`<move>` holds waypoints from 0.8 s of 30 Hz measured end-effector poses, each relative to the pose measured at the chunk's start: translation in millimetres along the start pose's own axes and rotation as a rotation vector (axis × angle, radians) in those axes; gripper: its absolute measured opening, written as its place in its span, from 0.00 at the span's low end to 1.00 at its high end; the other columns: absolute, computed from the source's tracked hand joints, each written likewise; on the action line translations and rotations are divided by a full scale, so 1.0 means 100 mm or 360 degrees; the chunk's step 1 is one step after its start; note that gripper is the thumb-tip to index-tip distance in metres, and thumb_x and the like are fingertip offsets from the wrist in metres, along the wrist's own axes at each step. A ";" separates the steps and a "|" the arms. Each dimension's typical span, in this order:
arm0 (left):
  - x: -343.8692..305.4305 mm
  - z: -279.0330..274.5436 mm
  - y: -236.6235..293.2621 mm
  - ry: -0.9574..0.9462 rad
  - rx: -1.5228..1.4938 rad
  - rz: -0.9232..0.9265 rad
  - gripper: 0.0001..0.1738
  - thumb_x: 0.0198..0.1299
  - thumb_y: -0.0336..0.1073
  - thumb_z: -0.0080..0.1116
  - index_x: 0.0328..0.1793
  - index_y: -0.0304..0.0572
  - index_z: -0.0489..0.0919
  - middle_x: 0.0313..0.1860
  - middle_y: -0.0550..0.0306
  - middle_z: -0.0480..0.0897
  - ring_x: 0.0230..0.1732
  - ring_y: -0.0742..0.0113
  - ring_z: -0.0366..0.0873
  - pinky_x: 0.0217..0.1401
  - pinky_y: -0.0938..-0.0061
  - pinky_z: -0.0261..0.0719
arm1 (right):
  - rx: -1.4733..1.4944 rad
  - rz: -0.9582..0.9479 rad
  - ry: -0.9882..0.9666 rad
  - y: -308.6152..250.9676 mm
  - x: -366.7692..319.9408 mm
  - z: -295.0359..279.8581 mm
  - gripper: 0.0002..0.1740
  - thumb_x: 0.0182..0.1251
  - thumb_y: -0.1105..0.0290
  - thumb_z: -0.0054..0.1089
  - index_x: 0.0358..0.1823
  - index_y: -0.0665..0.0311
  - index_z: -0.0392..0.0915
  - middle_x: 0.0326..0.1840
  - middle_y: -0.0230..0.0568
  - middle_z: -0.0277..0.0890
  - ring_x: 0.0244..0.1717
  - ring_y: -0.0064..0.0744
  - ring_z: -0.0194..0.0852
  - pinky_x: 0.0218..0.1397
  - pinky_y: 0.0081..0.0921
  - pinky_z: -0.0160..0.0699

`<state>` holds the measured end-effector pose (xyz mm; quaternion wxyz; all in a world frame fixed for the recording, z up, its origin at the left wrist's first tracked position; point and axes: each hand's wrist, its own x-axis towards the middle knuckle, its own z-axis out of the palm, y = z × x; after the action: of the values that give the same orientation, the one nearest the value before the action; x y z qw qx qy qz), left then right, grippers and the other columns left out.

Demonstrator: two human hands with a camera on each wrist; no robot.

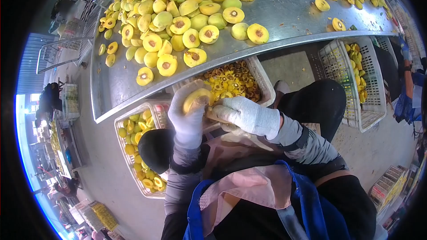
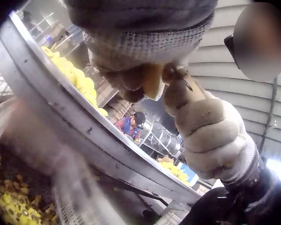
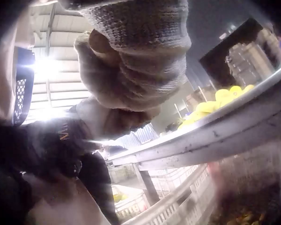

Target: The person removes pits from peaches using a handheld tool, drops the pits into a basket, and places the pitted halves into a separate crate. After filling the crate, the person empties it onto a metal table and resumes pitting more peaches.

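In the head view my gloved left hand (image 1: 186,118) grips a halved yellow fruit (image 1: 196,99), its cut side turned toward the right hand. My gloved right hand (image 1: 251,116) is curled round a tool with a wooden-looking handle (image 2: 195,93); a small curved metal tip (image 2: 188,85) shows in the left wrist view, close to the fruit held by the left hand (image 2: 140,61). The right wrist view shows the right hand (image 3: 136,61) with curled fingers, the other hand partly behind it.
Halved fruits (image 1: 167,64) are heaped on the metal table (image 1: 284,15) ahead. Below its edge stand a crate of small cut pieces (image 1: 231,82), a crate of fruit halves (image 1: 133,151) at left and white crates (image 1: 371,80) at right.
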<state>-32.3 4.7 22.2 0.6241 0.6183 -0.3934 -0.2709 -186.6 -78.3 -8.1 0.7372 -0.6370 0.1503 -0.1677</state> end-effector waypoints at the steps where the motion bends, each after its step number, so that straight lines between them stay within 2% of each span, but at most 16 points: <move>1: 0.00 0.00 0.01 -0.0039 -0.0054 -0.0004 0.17 0.65 0.31 0.64 0.57 0.32 0.81 0.48 0.48 0.86 0.47 0.66 0.83 0.53 0.73 0.82 | 0.0269 0.0201 -0.0095 -0.10 -0.01 -0.03 0.18 0.79 0.55 0.54 0.49 0.65 0.80 0.23 0.38 0.74 0.20 0.31 0.69 0.22 0.25 0.66; 4: -0.01 0.05 -0.06 -0.0032 -0.0502 -0.0241 0.19 0.67 0.38 0.62 0.58 0.33 0.79 0.47 0.47 0.86 0.44 0.65 0.83 0.49 0.74 0.82 | 0.1171 0.0928 -0.0272 -0.42 -0.05 -0.11 0.18 0.80 0.55 0.52 0.47 0.64 0.81 0.21 0.25 0.65 0.17 0.13 0.56 0.17 0.17 0.53; 6: 0.01 0.08 -0.13 -0.0035 -0.0590 -0.0308 0.27 0.67 0.51 0.62 0.61 0.36 0.78 0.49 0.50 0.85 0.45 0.63 0.83 0.49 0.71 0.83 | 0.1195 0.0862 -0.0262 -0.40 -0.09 -0.13 0.18 0.80 0.56 0.53 0.47 0.64 0.81 0.21 0.25 0.64 0.16 0.13 0.54 0.16 0.17 0.51; 7: -0.01 0.09 -0.13 -0.0003 -0.0770 -0.0397 0.29 0.69 0.56 0.58 0.62 0.39 0.77 0.50 0.52 0.84 0.47 0.62 0.83 0.52 0.69 0.83 | 0.1206 0.0832 -0.0263 -0.39 -0.11 -0.15 0.17 0.80 0.56 0.53 0.46 0.64 0.81 0.21 0.24 0.64 0.16 0.13 0.53 0.15 0.17 0.50; 8: -0.03 0.11 -0.12 0.0040 -0.0951 -0.0485 0.32 0.70 0.62 0.55 0.64 0.41 0.77 0.51 0.53 0.84 0.49 0.62 0.82 0.55 0.66 0.82 | 0.1154 0.0785 -0.0228 -0.38 -0.13 -0.17 0.18 0.80 0.56 0.53 0.46 0.65 0.81 0.22 0.27 0.66 0.16 0.16 0.55 0.16 0.19 0.54; 10: -0.03 0.07 -0.21 0.0077 -0.0974 -0.0466 0.31 0.72 0.62 0.53 0.63 0.43 0.77 0.53 0.53 0.83 0.52 0.62 0.82 0.59 0.65 0.80 | 0.1055 0.0680 -0.0155 -0.34 -0.15 -0.21 0.19 0.79 0.56 0.53 0.47 0.66 0.81 0.23 0.31 0.70 0.16 0.20 0.59 0.18 0.23 0.61; 12: -0.03 0.06 -0.19 0.0202 -0.0970 -0.0518 0.32 0.73 0.63 0.50 0.63 0.42 0.77 0.53 0.55 0.83 0.53 0.62 0.81 0.61 0.65 0.78 | 0.0181 0.0373 0.0004 -0.24 -0.10 -0.24 0.20 0.79 0.55 0.53 0.50 0.67 0.80 0.27 0.41 0.76 0.18 0.32 0.69 0.23 0.30 0.70; 15: -0.01 0.02 -0.11 0.0234 -0.0647 -0.0354 0.30 0.77 0.58 0.46 0.61 0.35 0.77 0.50 0.52 0.84 0.50 0.63 0.82 0.57 0.69 0.79 | -0.0799 -0.0032 0.0338 -0.13 -0.03 -0.13 0.19 0.76 0.54 0.54 0.52 0.63 0.78 0.37 0.53 0.83 0.32 0.56 0.83 0.37 0.45 0.81; 18: 0.00 -0.02 -0.18 0.0187 -0.0240 -0.0284 0.21 0.76 0.48 0.51 0.59 0.37 0.80 0.49 0.52 0.84 0.50 0.61 0.81 0.57 0.69 0.80 | -0.1384 -0.0243 0.0547 -0.11 0.02 0.14 0.16 0.72 0.53 0.58 0.49 0.57 0.78 0.37 0.50 0.84 0.35 0.57 0.84 0.38 0.49 0.83; 20: 0.02 -0.21 -0.19 0.0366 0.0509 0.0103 0.21 0.75 0.48 0.52 0.57 0.37 0.81 0.48 0.55 0.84 0.49 0.66 0.81 0.55 0.71 0.80 | -0.1627 -0.0264 0.0368 -0.15 -0.02 0.17 0.16 0.70 0.55 0.59 0.49 0.57 0.78 0.36 0.48 0.84 0.33 0.53 0.84 0.36 0.47 0.83; 22: 0.00 -0.61 -0.07 0.0571 0.0707 0.0183 0.21 0.74 0.47 0.53 0.57 0.37 0.82 0.47 0.56 0.84 0.48 0.69 0.81 0.54 0.72 0.81 | -0.1710 -0.0278 0.0279 -0.13 -0.06 0.14 0.15 0.69 0.56 0.59 0.48 0.57 0.79 0.35 0.47 0.84 0.33 0.50 0.85 0.35 0.46 0.83; 24: -0.04 -1.18 0.21 0.0674 0.0633 0.0101 0.19 0.74 0.44 0.54 0.57 0.36 0.83 0.47 0.56 0.84 0.48 0.69 0.81 0.53 0.73 0.81 | -0.1625 -0.0286 0.0293 -0.12 -0.08 0.11 0.13 0.70 0.57 0.59 0.46 0.58 0.79 0.34 0.47 0.84 0.32 0.49 0.85 0.34 0.45 0.82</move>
<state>60.2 76.3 50.7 0.5671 0.7586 -0.3190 -0.0337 -189.2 -66.3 5.4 0.2995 -0.9081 0.2218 -0.1908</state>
